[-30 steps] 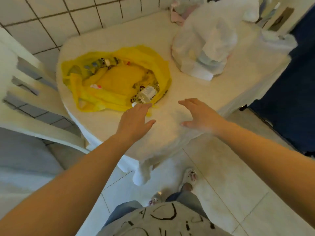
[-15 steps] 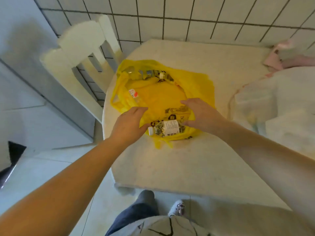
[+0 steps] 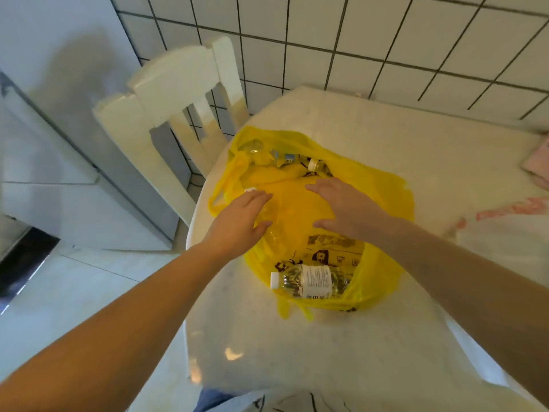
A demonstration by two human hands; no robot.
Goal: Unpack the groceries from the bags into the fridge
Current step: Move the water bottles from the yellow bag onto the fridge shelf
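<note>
Hands are held over the bag (image 3: 383, 197), palms down, fingers straight and slightly spread. Left hand (image 3: 237, 223) is laid at the bag's left part, fingertips near a small white cap (image 3: 250, 190) poking out of the plastic; whether the palm presses on the plastic cannot be told. Right hand (image 3: 346, 208) is spread over the middle of the bag, thumb pointed toward the left hand. Nothing is gripped by either hand; a gap of yellow plastic is seen between them.

Below the hands, nearer the person, a clear bottle (image 3: 309, 281) with a white cap and a paper label is seen lying on its side in the bag's mouth, cap pointed left. Beyond the right fingertips, a second bottle (image 3: 316, 166) is seen at the bag's far opening, mostly covered.

The bag is spread flat on a white table (image 3: 326, 352). Left of the left hand a white chair (image 3: 178, 84) is set against the table. Further left, a grey-white fridge (image 3: 53, 162) is seen. A tiled wall (image 3: 386, 40) runs beyond the table. Right of the right arm, a white bag (image 3: 505, 233) with red print is partly seen.
</note>
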